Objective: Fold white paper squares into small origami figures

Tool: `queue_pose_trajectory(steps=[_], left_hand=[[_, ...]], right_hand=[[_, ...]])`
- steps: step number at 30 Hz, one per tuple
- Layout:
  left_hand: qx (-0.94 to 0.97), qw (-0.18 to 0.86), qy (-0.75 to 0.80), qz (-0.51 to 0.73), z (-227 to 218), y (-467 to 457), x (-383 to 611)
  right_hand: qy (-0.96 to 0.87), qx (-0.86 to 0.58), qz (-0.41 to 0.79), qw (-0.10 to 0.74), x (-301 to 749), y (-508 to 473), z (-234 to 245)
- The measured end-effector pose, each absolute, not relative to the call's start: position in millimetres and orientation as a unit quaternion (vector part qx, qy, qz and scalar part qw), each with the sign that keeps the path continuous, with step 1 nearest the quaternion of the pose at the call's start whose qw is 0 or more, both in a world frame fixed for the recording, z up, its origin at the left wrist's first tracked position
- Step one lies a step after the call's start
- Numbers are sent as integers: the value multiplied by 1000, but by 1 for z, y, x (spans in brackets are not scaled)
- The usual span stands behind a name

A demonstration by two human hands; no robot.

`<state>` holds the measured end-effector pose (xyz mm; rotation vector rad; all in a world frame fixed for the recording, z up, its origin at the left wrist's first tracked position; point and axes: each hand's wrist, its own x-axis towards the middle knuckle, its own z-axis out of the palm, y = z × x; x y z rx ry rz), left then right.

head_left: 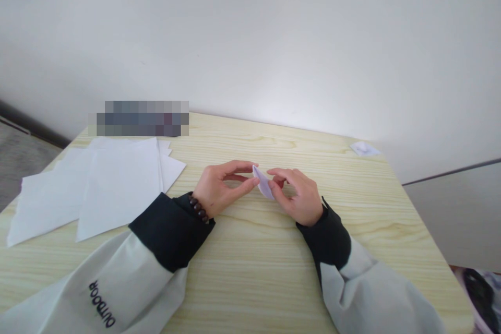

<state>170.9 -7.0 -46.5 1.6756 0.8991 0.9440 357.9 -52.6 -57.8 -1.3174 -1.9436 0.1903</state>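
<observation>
A small folded piece of white paper [263, 182] is held just above the light wooden table [250, 266], near its middle. My left hand [219, 188] pinches the paper's left end between thumb and fingertips. My right hand [294, 194] grips its right side, with the fingers curled round it. A dark bead bracelet [199, 209] sits on my left wrist. Both arms wear pale sleeves with dark cuffs.
Several loose white paper sheets [97, 188] lie spread over the table's left part. A small folded white paper [364, 148] rests at the far right corner. A white wall stands right behind the table. Floor shows beyond both side edges.
</observation>
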Motion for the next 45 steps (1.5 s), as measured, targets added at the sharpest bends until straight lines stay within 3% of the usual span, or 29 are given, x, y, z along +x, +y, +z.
queue_pose_trajectory(steps=[4, 17, 23, 29, 38, 45], left_hand=[[709, 448, 377, 393, -47, -10, 173], [795, 302, 337, 405, -44, -12, 177], [821, 280, 364, 340, -49, -12, 179], [833, 238, 375, 330, -51, -11, 179], [841, 210, 372, 331, -52, -12, 179], [851, 213, 364, 313, -51, -12, 178]], right_hand=[[-770, -536, -3, 347, 350, -53, -56], [-726, -589, 28, 355, 342, -54, -64], [-733, -568, 35, 372, 340, -54, -65], [-721, -610, 27, 328, 337, -52, -64], [-645, -650, 151, 373, 338, -52, -68], [-654, -620, 177, 396, 337, -54, -65]])
